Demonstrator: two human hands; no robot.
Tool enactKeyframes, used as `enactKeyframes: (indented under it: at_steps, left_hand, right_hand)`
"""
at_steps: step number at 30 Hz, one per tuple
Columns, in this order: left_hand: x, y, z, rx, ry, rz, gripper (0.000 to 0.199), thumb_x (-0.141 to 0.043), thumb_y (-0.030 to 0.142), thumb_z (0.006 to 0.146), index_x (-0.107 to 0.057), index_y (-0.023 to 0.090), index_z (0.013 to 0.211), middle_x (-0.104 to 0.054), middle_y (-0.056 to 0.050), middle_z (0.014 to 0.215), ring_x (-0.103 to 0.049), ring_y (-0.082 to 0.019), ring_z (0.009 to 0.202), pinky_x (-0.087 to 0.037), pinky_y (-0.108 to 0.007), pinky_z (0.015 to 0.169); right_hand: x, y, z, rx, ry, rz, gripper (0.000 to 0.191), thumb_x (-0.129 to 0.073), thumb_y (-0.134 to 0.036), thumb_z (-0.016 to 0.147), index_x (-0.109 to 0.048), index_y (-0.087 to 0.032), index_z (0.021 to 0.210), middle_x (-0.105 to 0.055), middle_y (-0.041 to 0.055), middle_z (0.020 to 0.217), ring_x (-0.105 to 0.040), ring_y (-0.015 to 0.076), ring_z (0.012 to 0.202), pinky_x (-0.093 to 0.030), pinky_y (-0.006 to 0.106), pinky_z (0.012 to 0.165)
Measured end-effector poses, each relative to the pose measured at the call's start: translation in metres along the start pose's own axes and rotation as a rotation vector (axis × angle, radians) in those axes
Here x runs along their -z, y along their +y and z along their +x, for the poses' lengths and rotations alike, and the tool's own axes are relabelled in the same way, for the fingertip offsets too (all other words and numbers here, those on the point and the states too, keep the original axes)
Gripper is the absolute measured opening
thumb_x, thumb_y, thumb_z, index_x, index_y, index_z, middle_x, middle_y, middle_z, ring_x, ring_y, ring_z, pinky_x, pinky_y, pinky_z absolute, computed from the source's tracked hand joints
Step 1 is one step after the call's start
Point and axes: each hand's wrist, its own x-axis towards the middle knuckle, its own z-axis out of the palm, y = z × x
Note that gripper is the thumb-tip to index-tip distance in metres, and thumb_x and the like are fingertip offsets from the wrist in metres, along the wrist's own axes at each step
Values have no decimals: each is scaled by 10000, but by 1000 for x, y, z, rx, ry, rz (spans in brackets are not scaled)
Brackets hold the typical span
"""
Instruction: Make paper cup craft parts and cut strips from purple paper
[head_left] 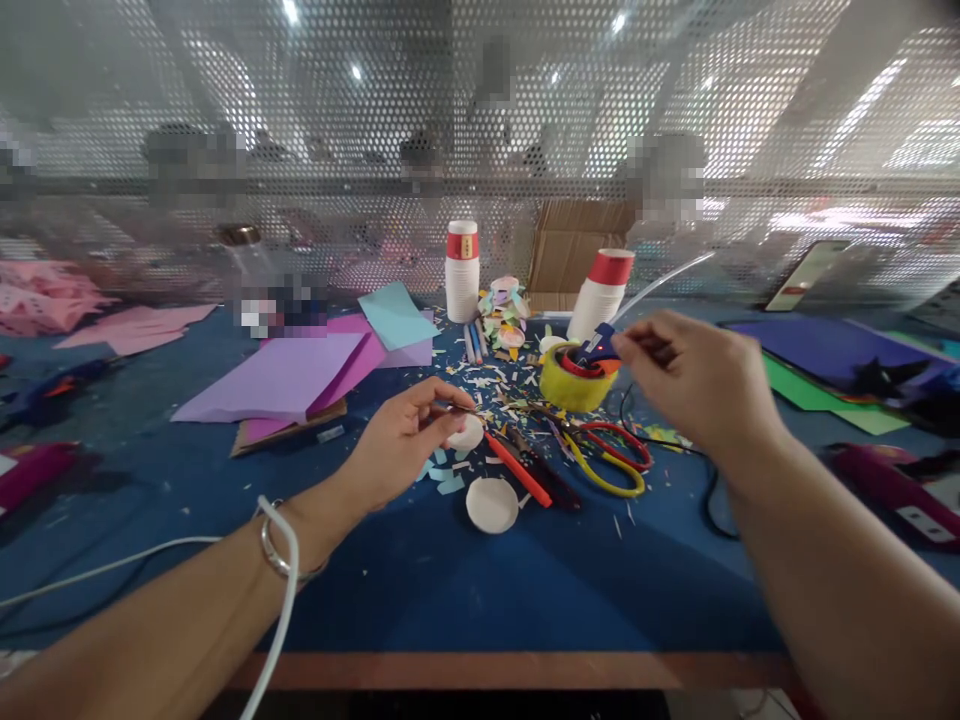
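Observation:
My left hand (412,435) is closed in a pinch around a small, thin, dark-edged piece (461,408), whose kind I cannot make out. Just under those fingertips is a white paper disc (469,434); whether it is held or lies on the table is unclear. My right hand (671,370) has its fingers pinched at the edge of a blue hot glue gun (600,345) with a small red light. A clear glue stick (664,285) rises behind that hand. The glue gun rests in a yellow tape roll (570,385). Nearer me lies a shallow white paper cup bottom (492,505).
Scissors (611,470) with red and yellow handles and an orange marker (519,470) lie among paper scraps. Paper cup stacks (462,285) stand behind. Coloured paper (277,375) lies left, more sheets (832,355) right. A white cable (277,610) crosses my left wrist.

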Motion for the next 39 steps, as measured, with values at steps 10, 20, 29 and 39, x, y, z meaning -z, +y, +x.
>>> enactKeyframes:
  at_steps: [10, 20, 29, 39]
  left_hand:
    - [2, -2, 0, -25, -53, -55, 154, -593, 345, 972, -614, 214, 1051, -647, -8, 926, -639, -97, 678, -495, -234, 586]
    - [-4, 3, -1, 120, -27, -265, 206, -667, 203, 862, -704, 170, 1062, -706, -42, 1014, -635, -116, 822, -536, -240, 707]
    - [-7, 2, -2, 63, 37, -251, 243, -778, 258, 829, -671, 169, 1028, -680, -18, 910, -628, -116, 803, -548, -266, 760]
    - [-5, -2, -1, 52, 59, -218, 345, -800, 235, 752, -622, 170, 1041, -670, -20, 910, -609, -122, 813, -532, -266, 742]
  right_hand:
    - [-10, 25, 21, -111, -371, -438, 540, -596, -615, 856, -655, -182, 1174, -732, 153, 1131, -677, 333, 1018, -430, 375, 722]
    - [-9, 21, 16, -286, -386, -512, 587, -554, -603, 854, -581, -248, 1321, -753, 137, 1153, -694, 388, 1073, -446, 411, 756]
    - [6, 15, 9, -309, -21, -307, 574, -654, -630, 727, -648, -286, 1186, -766, 101, 1033, -707, 363, 926, -493, 456, 765]
    - [-7, -10, -20, 157, 157, -27, 378, -718, -488, 775, -661, -236, 1051, -751, 16, 827, -626, 165, 558, -544, 317, 661]
